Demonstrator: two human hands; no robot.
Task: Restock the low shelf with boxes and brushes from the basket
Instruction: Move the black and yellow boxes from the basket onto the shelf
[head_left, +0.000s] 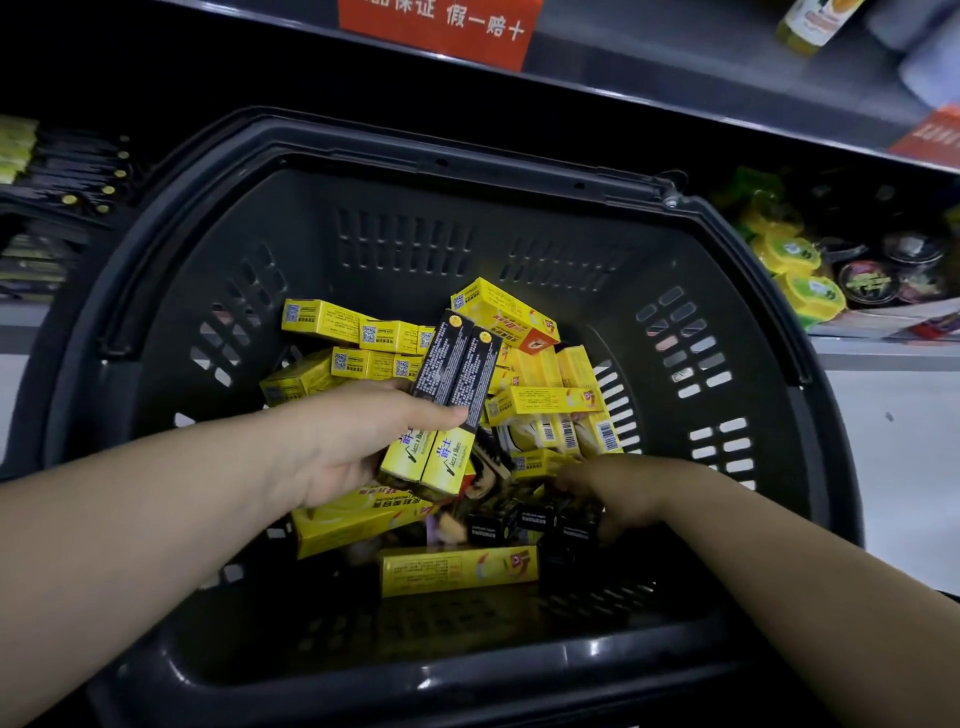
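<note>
Grey plastic basket (415, 234), picking step: left hand (358, 441) grips two black-and-yellow boxes (447, 395) above the basket's pile; right hand (618, 493) lies among small black boxes (524, 522), grip indeterminate. Next, probably: transfer to the low shelf (878, 345) behind the basket.

In the dark slotted basket (415, 260) at the middle, a loose heap of yellow boxes (540, 400), some flat and some on edge, with small black boxes (519, 519) at near right and one long yellow box (460, 569) lying flat nearest. Behind it on the low shelf (883, 343), stacked black and yellow packs (67, 171) at far left. At far right, yellow-lidded round tubs (789, 254) just beside dark-lidded tubs (867, 280).
</note>
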